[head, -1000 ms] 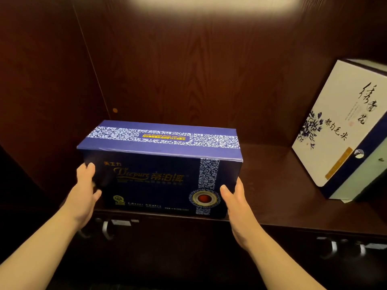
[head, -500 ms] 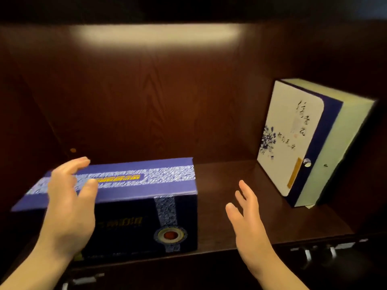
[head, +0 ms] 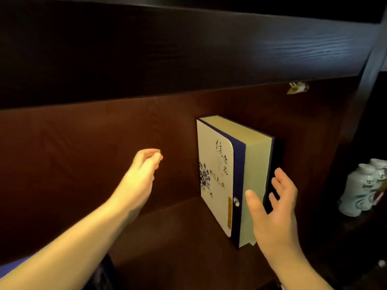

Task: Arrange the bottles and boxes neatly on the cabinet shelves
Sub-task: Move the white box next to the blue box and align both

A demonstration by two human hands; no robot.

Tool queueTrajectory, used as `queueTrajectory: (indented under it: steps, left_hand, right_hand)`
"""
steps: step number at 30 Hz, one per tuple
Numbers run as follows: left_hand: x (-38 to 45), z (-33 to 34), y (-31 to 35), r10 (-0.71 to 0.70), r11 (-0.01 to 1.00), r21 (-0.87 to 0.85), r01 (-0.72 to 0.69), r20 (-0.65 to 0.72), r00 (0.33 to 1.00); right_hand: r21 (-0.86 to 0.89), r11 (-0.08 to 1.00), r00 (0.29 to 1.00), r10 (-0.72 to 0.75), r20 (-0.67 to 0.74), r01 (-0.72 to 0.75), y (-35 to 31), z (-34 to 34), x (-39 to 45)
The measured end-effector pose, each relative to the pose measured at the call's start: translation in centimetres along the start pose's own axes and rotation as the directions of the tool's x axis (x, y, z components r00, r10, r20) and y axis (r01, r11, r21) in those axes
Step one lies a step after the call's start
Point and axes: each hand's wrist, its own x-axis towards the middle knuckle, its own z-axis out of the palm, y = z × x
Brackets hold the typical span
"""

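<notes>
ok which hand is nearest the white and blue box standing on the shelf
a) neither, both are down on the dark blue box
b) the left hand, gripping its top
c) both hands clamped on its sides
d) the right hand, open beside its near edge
d: the right hand is open with fingers spread at the near edge of the white and blue box, while the left hand hangs in the air well to its left.

a dark brown wood cabinet point(head: 83, 153) fills the view. its back wall shows wood grain. a thick, almost black board point(head: 167, 49) runs across the top. the shelf point(head: 178, 237) below is dark and dim.
</notes>
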Motion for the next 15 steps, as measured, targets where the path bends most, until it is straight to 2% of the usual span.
queueTrajectory:
  steps: [2,6,10,15]
  left_hand:
    - [3.5,3.1,0.0,-0.049,0.998,-0.047,0.049,0.010,0.999]
    - [10.2,8.9,-1.1,-0.194,0.980,-0.052,0.194,0.004,0.981]
    - [15.2,12.8,-3.1,-0.217,0.975,-0.047,0.217,0.008,0.976]
    - [18.7,15.3,-4.7,-0.298,0.936,-0.194,0.294,0.013,0.955]
  right_hand:
    - [-0.079,0.997,0.999,-0.004,-0.050,0.000,0.9,0.0,2.7]
    - [-0.181,0.982,0.998,0.046,-0.040,-0.052,3.5,0.7,6.9]
    - [-0.226,0.967,0.993,0.118,0.000,-0.115,5.4,1.9,9.2]
    - [-0.274,0.955,0.994,0.108,-0.022,-0.110,6.7,2.6,9.6]
